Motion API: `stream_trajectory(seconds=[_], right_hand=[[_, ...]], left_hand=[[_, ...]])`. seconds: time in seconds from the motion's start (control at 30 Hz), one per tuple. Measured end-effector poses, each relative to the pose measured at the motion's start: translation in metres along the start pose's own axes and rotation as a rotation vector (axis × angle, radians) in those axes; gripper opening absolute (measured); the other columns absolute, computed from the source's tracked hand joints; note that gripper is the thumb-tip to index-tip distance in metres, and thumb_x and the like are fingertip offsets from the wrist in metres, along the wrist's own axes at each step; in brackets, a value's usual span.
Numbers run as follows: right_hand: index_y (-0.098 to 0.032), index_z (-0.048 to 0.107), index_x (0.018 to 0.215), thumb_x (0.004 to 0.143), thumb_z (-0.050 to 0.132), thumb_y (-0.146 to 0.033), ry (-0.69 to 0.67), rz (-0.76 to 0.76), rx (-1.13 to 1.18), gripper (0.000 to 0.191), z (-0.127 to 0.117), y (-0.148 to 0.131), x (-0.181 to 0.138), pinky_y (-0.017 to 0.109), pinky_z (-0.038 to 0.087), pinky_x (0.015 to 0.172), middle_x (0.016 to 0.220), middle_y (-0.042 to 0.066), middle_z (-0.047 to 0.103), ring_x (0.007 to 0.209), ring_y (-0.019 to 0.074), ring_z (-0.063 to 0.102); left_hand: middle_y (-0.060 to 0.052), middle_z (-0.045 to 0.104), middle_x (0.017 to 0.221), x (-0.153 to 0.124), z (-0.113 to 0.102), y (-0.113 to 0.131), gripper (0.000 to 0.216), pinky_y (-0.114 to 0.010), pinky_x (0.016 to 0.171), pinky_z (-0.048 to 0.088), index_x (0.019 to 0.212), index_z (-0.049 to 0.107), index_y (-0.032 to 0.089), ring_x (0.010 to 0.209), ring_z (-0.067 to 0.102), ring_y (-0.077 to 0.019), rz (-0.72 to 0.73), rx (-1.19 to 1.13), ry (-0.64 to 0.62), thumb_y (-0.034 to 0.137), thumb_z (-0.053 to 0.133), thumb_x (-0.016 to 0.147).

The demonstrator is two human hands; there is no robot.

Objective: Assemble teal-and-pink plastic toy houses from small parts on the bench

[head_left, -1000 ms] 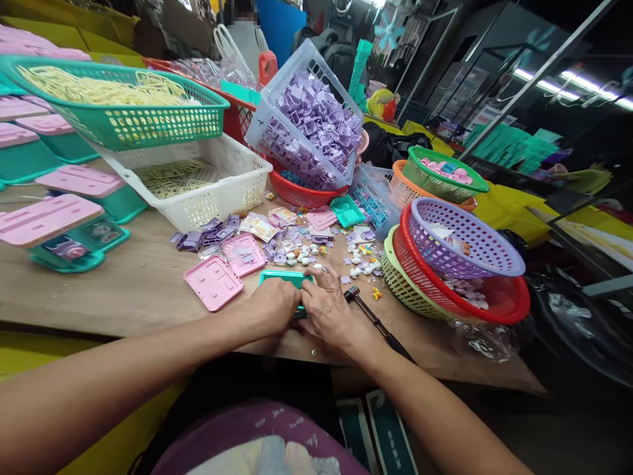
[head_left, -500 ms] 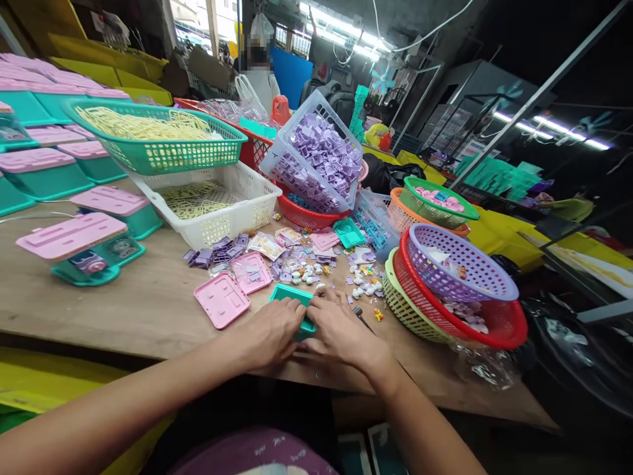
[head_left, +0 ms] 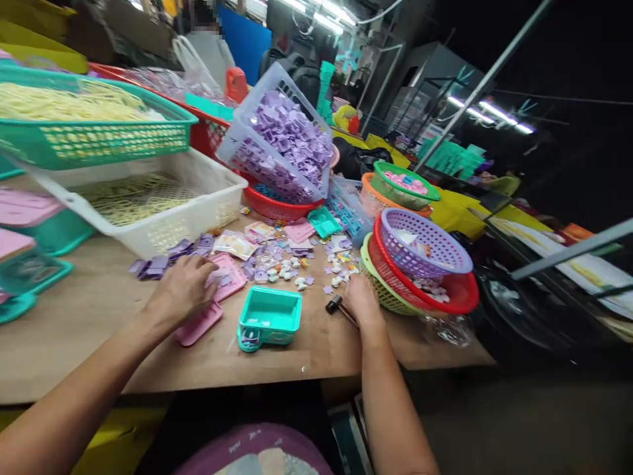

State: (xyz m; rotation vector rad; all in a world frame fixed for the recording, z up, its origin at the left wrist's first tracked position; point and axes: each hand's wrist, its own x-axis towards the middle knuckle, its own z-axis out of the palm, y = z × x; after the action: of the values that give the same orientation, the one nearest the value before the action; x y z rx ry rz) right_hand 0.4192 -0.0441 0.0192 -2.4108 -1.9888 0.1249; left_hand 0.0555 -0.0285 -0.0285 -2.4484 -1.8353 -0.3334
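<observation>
A teal plastic toy box point(head_left: 271, 310), open at the top, stands on the table between my hands, touched by neither. My left hand point(head_left: 185, 290) is over two pink moulded panels, the nearer pink panel point(head_left: 200, 326) and the farther pink panel point(head_left: 230, 277). Its fingers are apart and slightly bent. My right hand point(head_left: 363, 300) is low over small white and yellow pieces, its fingers curled together; whatever is in them is hidden. Beside its wrist lies a small black-headed hammer point(head_left: 334, 304). Small white figures point(head_left: 284, 270) lie loose beyond the box.
Stacked round baskets, a purple basket point(head_left: 445, 254) uppermost, stand at the right. A tilted clear crate point(head_left: 277, 165) of purple parts is at the back. At the left, a teal basket point(head_left: 123, 142) of pale yellow strips sits on a white basket point(head_left: 212, 208).
Both hands have let go of the teal box and moved apart, left to the pink panels, right to the small pieces. The box now stands alone. The view has shifted right.
</observation>
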Motion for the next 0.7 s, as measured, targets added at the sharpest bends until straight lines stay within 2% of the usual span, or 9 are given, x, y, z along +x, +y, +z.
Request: stream_trajectory(seconds=[0.1,0.2,0.27,0.33,0.43,0.53,0.57,0.63,0.7], right_hand=[[-0.013,0.064,0.121,0.094,0.044,-0.018,-0.031,0.056,-0.036,0.034,0.016,0.014,-0.015,0.031,0.045,0.092,0.121,0.018,0.064,0.115,0.0261,0.060],[-0.016,0.066,0.118,0.095,0.046,-0.023,-0.033,0.003,-0.041,0.032,0.016,0.011,-0.019,0.036,0.046,0.093,0.120,0.017,0.064,0.117,0.0296,0.058],[-0.014,0.067,0.115,0.094,0.048,-0.025,0.017,-0.103,-0.023,0.030,0.009,0.001,-0.010,0.040,0.047,0.093,0.120,0.018,0.064,0.115,0.0312,0.059],[-0.015,0.067,0.116,0.094,0.049,-0.025,0.067,-0.345,0.079,0.029,-0.006,-0.021,0.005,0.039,0.047,0.094,0.119,0.016,0.065,0.112,0.0283,0.061],[-0.018,0.068,0.113,0.095,0.052,-0.024,0.076,-0.771,0.274,0.025,-0.041,-0.080,0.026,0.034,0.049,0.093,0.112,0.010,0.069,0.105,0.0227,0.064],[-0.018,0.071,0.108,0.094,0.054,-0.023,0.065,-1.046,0.345,0.022,-0.077,-0.161,0.046,0.030,0.049,0.092,0.109,0.008,0.072,0.102,0.0196,0.066],[-0.018,0.071,0.108,0.095,0.052,-0.021,0.026,-1.099,0.322,0.023,-0.086,-0.190,0.055,0.028,0.049,0.091,0.109,0.007,0.073,0.103,0.0188,0.066],[-0.018,0.071,0.111,0.097,0.047,-0.019,-0.046,-1.099,0.201,0.027,-0.096,-0.246,0.075,0.026,0.048,0.091,0.112,0.007,0.073,0.105,0.0184,0.066],[-0.015,0.072,0.107,0.097,0.048,-0.019,-0.069,-1.088,0.130,0.025,-0.097,-0.297,0.096,0.029,0.049,0.092,0.111,0.009,0.073,0.106,0.0208,0.066]], left_hand=[[-0.020,0.061,0.122,0.005,0.005,0.008,0.039,-0.050,0.091,0.048,0.112,0.069,0.009,0.108,0.054,-0.0376,0.005,0.000,-0.034,0.031,0.044,0.090],[-0.019,0.066,0.110,0.006,-0.006,0.029,0.029,-0.045,0.087,0.051,0.098,0.072,0.010,0.098,0.061,-0.0321,0.032,-0.039,-0.130,0.023,0.048,0.087],[-0.015,0.068,0.110,0.006,-0.019,0.040,0.024,-0.042,0.090,0.051,0.099,0.072,0.015,0.103,0.061,-0.0296,0.029,-0.049,-0.121,0.020,0.054,0.085],[-0.011,0.067,0.118,0.009,-0.037,0.044,0.027,-0.038,0.094,0.050,0.108,0.070,0.018,0.110,0.060,-0.0258,0.022,-0.062,-0.075,0.021,0.054,0.086],[-0.009,0.070,0.114,0.018,-0.076,0.028,0.027,-0.033,0.094,0.050,0.107,0.070,0.018,0.106,0.063,-0.0219,-0.007,-0.213,0.078,0.025,0.049,0.091],[-0.006,0.073,0.109,0.040,-0.120,-0.017,0.032,-0.029,0.089,0.051,0.109,0.071,0.020,0.099,0.067,-0.0201,-0.193,-0.279,0.188,0.028,0.044,0.094],[-0.005,0.073,0.112,0.050,-0.132,-0.035,0.035,-0.027,0.090,0.050,0.112,0.070,0.021,0.101,0.067,-0.0193,-0.283,-0.242,0.155,0.027,0.041,0.095],[-0.006,0.072,0.113,0.070,-0.147,-0.073,0.034,-0.027,0.091,0.050,0.112,0.071,0.020,0.104,0.066,-0.0207,-0.451,-0.142,0.037,0.022,0.042,0.094],[-0.009,0.073,0.105,0.085,-0.149,-0.104,0.023,-0.032,0.087,0.052,0.103,0.072,0.016,0.098,0.068,-0.0224,-0.550,-0.092,-0.066,0.023,0.052,0.093]])
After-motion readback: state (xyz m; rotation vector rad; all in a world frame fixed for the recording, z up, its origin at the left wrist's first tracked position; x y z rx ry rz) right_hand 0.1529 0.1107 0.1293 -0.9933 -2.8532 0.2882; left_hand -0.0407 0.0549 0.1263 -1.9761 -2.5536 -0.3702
